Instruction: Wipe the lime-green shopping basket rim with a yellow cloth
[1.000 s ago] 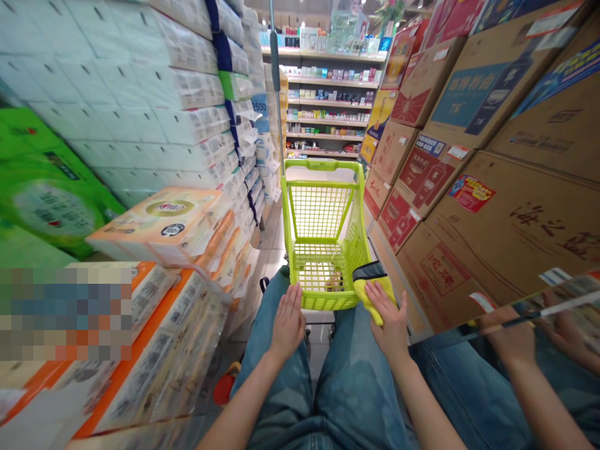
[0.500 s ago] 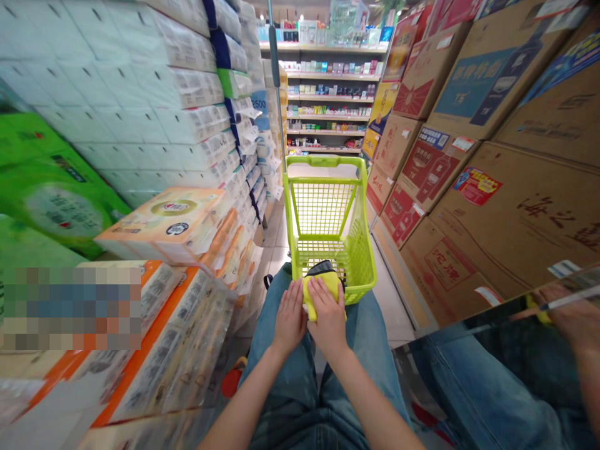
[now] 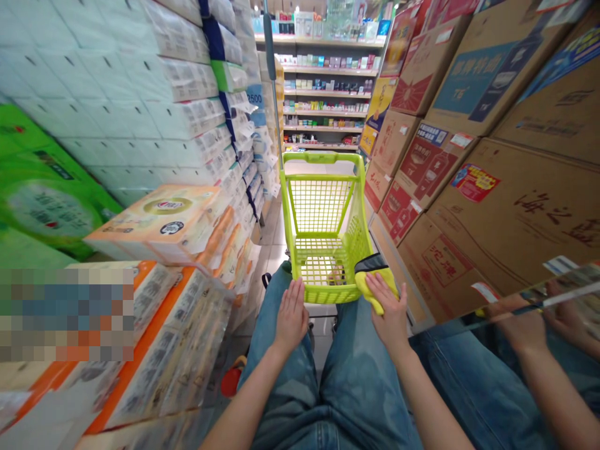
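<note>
1. Supermarket aisle with a tiled floor (image 3: 276, 250), narrow and walled in: stacks of wrapped tissue packs (image 3: 187, 81) on the left, printed cardboard cartons (image 3: 515, 212) on the right, and shelves of small boxed goods (image 3: 328, 94) at the far end
2. Lime-green mesh shopping basket (image 3: 323, 157) on a wheeled frame stands directly ahead of the person, with a tall pole (image 3: 269, 50) rising just behind its left side. A small brownish object (image 3: 335, 275) lies on its floor, too blurred to name
3. Right hand (image 3: 388, 315) has a closed grip, its fingers curled over a yellow folded item (image 3: 375, 289) with a dark strip (image 3: 370, 262) along its upper edge. That item sits at the basket's near right corner, against the rim
4. Left hand (image 3: 291, 315) is open and flat, holding nothing, its fingertips at the basket's near rim; whether they touch it, I cannot tell
5. Mirror panel (image 3: 529, 306) at lower right reflects the person's blue jeans (image 3: 360, 381) and hands, and a small red object (image 3: 230, 382) lies on the floor beside the left leg
</note>
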Available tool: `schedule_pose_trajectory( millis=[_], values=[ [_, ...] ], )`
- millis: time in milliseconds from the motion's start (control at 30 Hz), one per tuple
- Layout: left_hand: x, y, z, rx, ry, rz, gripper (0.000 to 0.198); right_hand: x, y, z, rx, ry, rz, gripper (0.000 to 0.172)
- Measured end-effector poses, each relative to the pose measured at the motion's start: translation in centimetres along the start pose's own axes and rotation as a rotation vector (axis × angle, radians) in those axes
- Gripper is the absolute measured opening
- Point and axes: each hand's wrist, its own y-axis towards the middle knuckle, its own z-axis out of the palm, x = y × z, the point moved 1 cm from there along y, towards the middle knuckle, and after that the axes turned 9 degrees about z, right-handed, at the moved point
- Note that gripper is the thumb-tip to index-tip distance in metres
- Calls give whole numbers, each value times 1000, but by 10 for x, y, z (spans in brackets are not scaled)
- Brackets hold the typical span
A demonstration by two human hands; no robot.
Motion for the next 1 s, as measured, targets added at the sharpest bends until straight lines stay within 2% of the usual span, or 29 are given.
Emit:
schedule_pose_trajectory(
  millis=[100,233,333,400,467,567,667,767,800,867,1000],
  values=[
    [0,0,1,-6,-1,-9,79,39,-1,13,6,-13,61,74],
    [2,0,-2,3,-6,-6,77,106,-4,40,112,79,-1,71],
    [3,0,-5,21,-17,8,75,131,-4,50,141,138,-64,65],
    [3,0,-7,37,-16,9,75,130,-5,47,168,141,-113,65],
    [3,-1,-7,44,-6,9,76,115,-6,39,197,124,-157,69],
    [1,-1,-4,27,11,5,78,74,-8,22,184,72,-162,75],
    [0,-1,0,6,15,-3,79,25,-5,6,90,0,-85,74],
    [-2,0,1,-4,13,-6,79,0,-1,-2,1,-56,-7,72],
    [-2,0,1,-5,13,-7,79,2,-1,-2,-15,-72,21,71],
    [-2,1,1,-4,14,-9,79,22,-2,2,-13,-89,69,72],
    [0,-1,-1,9,15,-2,77,95,-8,26,101,-6,37,71]
  ],
)
